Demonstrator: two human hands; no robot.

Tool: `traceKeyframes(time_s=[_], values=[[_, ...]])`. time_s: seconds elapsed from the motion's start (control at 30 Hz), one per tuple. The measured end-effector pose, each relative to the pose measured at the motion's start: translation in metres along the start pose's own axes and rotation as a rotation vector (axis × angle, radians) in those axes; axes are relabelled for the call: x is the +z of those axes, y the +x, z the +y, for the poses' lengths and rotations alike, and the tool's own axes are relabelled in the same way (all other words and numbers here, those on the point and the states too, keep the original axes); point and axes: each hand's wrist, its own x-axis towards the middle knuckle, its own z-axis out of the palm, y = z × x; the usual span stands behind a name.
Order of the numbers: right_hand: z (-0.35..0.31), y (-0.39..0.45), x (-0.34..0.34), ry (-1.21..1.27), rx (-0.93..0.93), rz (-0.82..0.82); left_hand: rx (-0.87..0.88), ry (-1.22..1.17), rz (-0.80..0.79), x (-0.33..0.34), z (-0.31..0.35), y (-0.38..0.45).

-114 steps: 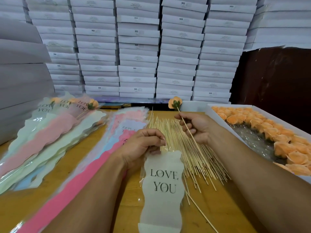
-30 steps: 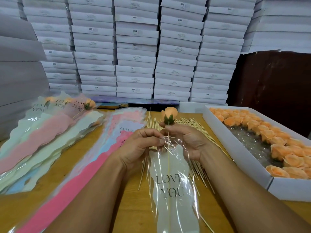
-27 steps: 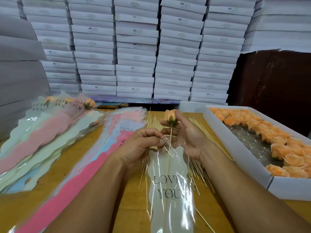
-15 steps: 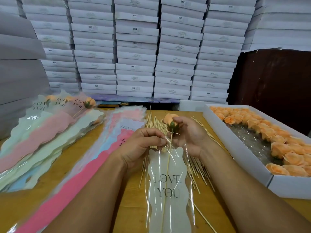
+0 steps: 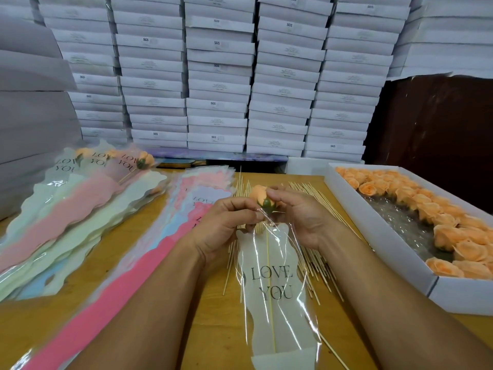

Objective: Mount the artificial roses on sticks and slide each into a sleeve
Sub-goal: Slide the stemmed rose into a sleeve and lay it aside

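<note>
Three sleeved roses point(image 5: 114, 161) lie at the worktop's point(image 5: 165, 311) far-left corner; left hand point(image 5: 226, 225) pinches the sleeve point(image 5: 274, 289), right hand point(image 5: 298, 217) grips the rose point(image 5: 260, 194); boxed roses point(image 5: 426, 209) remain.

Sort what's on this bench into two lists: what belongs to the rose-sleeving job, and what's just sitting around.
In the job:
- rose on its stick, gripped by right hand
- LOVE YOU sleeve, mouth pinched by left hand
- loose sticks
- box of roses
- empty sleeves
- finished sleeved roses

Just lying about:
- stacked white boxes
</note>
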Motion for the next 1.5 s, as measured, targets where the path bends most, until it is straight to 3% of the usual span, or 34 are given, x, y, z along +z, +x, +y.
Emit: traceKeyframes(time_s=[0.77, 1.3, 1.5], values=[[-0.0005, -0.0039, 0.0036, -0.188, 0.108, 0.017, 0.023, -0.162, 0.085, 0.0007, -0.0006, 0.0019], [0.0024, -0.0073, 0.0042, -0.311, 0.055, -0.156, -0.009, -0.033, 0.153, -0.0037, -0.0042, 0.0046], [0.0006, -0.0079, -0.0038, -0.139, 0.045, -0.294, -0.078, -0.074, 0.172, -0.0019, -0.0066, 0.0035]])
